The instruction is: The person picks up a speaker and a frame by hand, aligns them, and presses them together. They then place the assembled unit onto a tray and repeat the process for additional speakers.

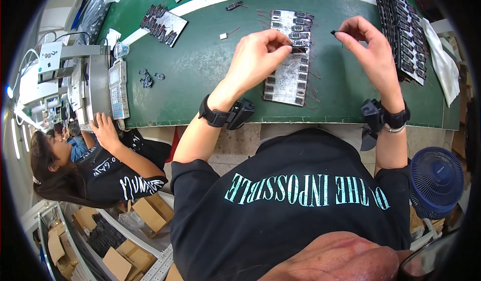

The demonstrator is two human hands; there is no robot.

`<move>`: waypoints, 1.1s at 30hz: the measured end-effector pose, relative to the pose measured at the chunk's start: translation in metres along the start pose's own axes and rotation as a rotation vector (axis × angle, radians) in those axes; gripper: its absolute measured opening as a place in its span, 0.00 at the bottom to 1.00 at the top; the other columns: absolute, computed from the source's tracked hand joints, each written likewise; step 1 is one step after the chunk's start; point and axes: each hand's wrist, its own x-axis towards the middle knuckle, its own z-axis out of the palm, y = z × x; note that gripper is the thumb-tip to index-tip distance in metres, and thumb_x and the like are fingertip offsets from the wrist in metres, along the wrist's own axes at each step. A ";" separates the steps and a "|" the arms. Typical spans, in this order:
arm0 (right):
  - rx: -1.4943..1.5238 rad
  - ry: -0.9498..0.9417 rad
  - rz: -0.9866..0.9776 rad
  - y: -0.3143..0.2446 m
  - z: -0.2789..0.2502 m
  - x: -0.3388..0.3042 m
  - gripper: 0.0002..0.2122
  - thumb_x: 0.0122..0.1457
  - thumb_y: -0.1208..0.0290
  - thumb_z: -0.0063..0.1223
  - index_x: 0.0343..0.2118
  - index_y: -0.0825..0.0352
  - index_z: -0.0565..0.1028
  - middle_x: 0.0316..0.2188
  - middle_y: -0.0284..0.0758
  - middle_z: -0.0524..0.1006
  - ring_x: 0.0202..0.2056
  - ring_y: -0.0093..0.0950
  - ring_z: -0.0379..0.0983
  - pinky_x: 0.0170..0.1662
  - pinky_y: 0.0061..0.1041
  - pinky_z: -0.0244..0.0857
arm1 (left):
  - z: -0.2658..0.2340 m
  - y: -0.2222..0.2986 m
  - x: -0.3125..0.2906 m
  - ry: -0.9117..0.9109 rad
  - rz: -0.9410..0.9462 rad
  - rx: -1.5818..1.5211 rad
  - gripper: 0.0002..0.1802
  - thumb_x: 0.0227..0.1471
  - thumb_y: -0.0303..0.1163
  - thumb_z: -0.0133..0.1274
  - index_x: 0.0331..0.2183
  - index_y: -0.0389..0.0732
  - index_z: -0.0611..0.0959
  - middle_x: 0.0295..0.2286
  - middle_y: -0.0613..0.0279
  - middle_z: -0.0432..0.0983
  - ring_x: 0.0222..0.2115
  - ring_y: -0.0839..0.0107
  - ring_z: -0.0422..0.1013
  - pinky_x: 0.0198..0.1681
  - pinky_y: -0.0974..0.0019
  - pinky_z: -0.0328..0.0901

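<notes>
A pale metal tray plate (286, 83) lies before me on the green table, with small black rectangular parts along both sides and thin reddish wires sticking out. My left hand (258, 55) is over the plate's left edge, thumb and forefinger pinched on a small black part (299, 50) near the plate's middle. Right of the plate and raised above the table, my right hand (368, 43) pinches a small black piece (334, 32) between thumb and forefinger. Its exact kind is too small to make out. Both wrists wear black straps with small devices.
Stacked loaded plates (403, 38) stand at the right beside a white cloth (443, 63). A smaller plate with black parts (165, 25) lies far left, near loose black parts (146, 78) and a white block (223, 36). A co-worker's hand (105, 130) rests by a machine (118, 90).
</notes>
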 end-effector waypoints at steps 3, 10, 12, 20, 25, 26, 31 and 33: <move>0.121 0.032 0.018 0.001 -0.002 0.009 0.07 0.60 0.73 0.55 0.39 0.70 0.75 0.34 0.26 0.76 0.37 0.15 0.70 0.42 0.16 0.63 | 0.006 0.004 0.001 0.011 0.002 0.071 0.11 0.50 0.31 0.59 0.35 0.37 0.83 0.26 0.64 0.80 0.25 0.76 0.74 0.32 0.69 0.68; 0.265 0.077 -0.068 0.006 0.013 0.021 0.09 0.62 0.73 0.54 0.44 0.69 0.76 0.36 0.26 0.76 0.39 0.14 0.69 0.44 0.14 0.62 | 0.018 0.003 0.002 0.108 0.171 0.332 0.09 0.49 0.32 0.59 0.33 0.39 0.84 0.26 0.60 0.78 0.26 0.66 0.75 0.31 0.65 0.69; 0.340 0.123 -0.046 0.013 0.016 0.017 0.10 0.62 0.73 0.54 0.44 0.70 0.76 0.37 0.26 0.76 0.39 0.15 0.69 0.45 0.14 0.62 | 0.020 0.002 0.003 0.147 0.243 0.378 0.08 0.48 0.32 0.59 0.32 0.40 0.84 0.27 0.59 0.77 0.27 0.62 0.75 0.31 0.63 0.70; 0.421 0.030 0.039 0.035 0.021 0.017 0.09 0.64 0.74 0.51 0.44 0.71 0.75 0.39 0.28 0.76 0.39 0.16 0.69 0.46 0.17 0.63 | -0.048 -0.008 -0.022 0.389 0.239 0.607 0.06 0.50 0.33 0.58 0.31 0.43 0.84 0.28 0.60 0.77 0.29 0.57 0.75 0.32 0.58 0.70; 0.520 0.066 0.007 0.029 0.019 0.011 0.09 0.64 0.73 0.51 0.45 0.71 0.74 0.38 0.30 0.76 0.38 0.18 0.70 0.46 0.18 0.63 | -0.129 -0.072 -0.074 0.641 -0.164 1.045 0.06 0.51 0.32 0.54 0.28 0.42 0.83 0.28 0.57 0.77 0.31 0.55 0.75 0.34 0.56 0.70; 0.537 0.062 0.019 0.027 0.018 0.009 0.09 0.65 0.73 0.50 0.45 0.70 0.74 0.38 0.31 0.76 0.38 0.18 0.70 0.46 0.18 0.64 | -0.140 -0.083 -0.088 0.652 -0.223 1.109 0.07 0.51 0.31 0.52 0.24 0.40 0.81 0.26 0.55 0.76 0.29 0.55 0.74 0.33 0.55 0.70; 0.530 -0.012 0.037 0.022 0.026 0.008 0.10 0.65 0.73 0.51 0.45 0.71 0.74 0.38 0.31 0.76 0.37 0.18 0.70 0.45 0.18 0.64 | -0.148 -0.117 -0.122 0.588 -0.140 1.147 0.07 0.51 0.29 0.53 0.23 0.39 0.80 0.24 0.54 0.75 0.28 0.55 0.74 0.32 0.55 0.70; 0.516 0.000 0.053 0.023 0.028 0.011 0.10 0.64 0.72 0.51 0.45 0.71 0.74 0.38 0.31 0.76 0.37 0.18 0.70 0.45 0.18 0.64 | -0.134 -0.108 -0.115 0.570 -0.076 1.097 0.05 0.51 0.28 0.53 0.25 0.39 0.80 0.25 0.55 0.76 0.29 0.55 0.75 0.33 0.57 0.70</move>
